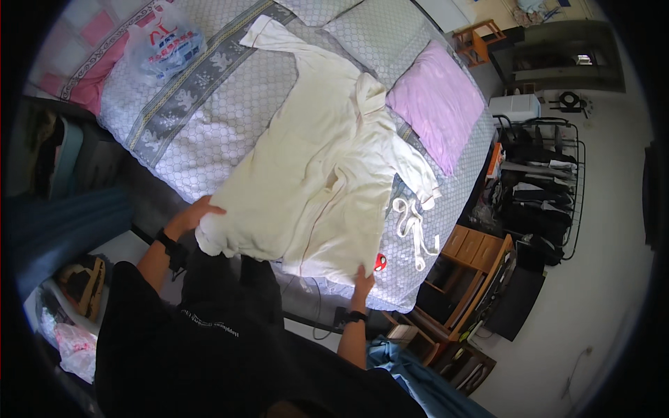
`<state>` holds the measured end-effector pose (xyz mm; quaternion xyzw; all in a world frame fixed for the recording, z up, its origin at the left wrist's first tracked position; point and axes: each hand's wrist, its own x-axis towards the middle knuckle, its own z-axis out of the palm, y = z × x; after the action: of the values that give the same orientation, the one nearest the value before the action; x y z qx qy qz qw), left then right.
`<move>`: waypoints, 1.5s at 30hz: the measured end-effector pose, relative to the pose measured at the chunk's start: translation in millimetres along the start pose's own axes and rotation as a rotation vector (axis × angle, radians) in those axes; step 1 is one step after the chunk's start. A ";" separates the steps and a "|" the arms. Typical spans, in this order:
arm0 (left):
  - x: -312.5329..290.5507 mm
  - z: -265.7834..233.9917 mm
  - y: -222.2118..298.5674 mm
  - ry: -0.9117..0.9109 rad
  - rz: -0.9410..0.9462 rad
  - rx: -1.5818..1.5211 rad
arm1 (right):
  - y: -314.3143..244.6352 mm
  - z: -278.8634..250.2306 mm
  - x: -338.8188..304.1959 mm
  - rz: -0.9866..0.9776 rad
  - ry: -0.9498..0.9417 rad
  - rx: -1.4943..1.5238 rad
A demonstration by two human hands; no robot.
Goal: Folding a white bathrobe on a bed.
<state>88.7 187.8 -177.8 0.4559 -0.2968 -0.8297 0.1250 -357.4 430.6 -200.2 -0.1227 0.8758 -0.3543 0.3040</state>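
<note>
A cream bathrobe [279,174] lies spread across the bed, its collar toward the pillows and its hem toward me. My left hand [195,214] grips the hem's left corner, thumb on top of the cloth, where the edge bunches. At the hem's right corner, my right hand [363,280] pinches the fabric. Both sleeves stretch outward, one to the far left and one to the right. A loose white cloth belt [412,233] lies crumpled beside the robe's right side. Close to my right hand is a small red item [380,262] with white eye shapes.
The bed [202,150] has a grey-white patterned cover. A pink pillow [442,104] lies at the right and a plastic bag [166,45] at the far left. Wooden drawers [474,249] and a clothes rack [550,181] stand right of the bed. Blue curtain cloth [411,373] hangs near my right arm.
</note>
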 end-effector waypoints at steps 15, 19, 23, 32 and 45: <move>-10.2 -52.8 -52.5 -0.144 -0.118 0.111 | 44.2 -29.2 -35.3 0.537 -0.523 0.323; -21.4 -61.5 -36.8 0.142 0.141 -0.273 | -6.9 -39.1 -39.2 0.308 -0.439 0.617; -79.8 -50.1 18.0 0.051 0.020 -0.185 | -13.3 -57.1 -56.7 0.230 -0.193 0.399; -107.2 -103.7 -100.3 0.223 -0.293 0.207 | 96.5 -66.1 -131.1 0.295 -0.577 -0.294; -80.3 -154.7 -145.3 0.298 -0.055 0.862 | 167.9 -32.7 -150.4 0.669 -0.362 -0.158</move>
<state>270.8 282.8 -274.3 0.5883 -0.5815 -0.5591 -0.0567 -259.4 633.9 -231.4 0.0863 0.8241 -0.1396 0.5421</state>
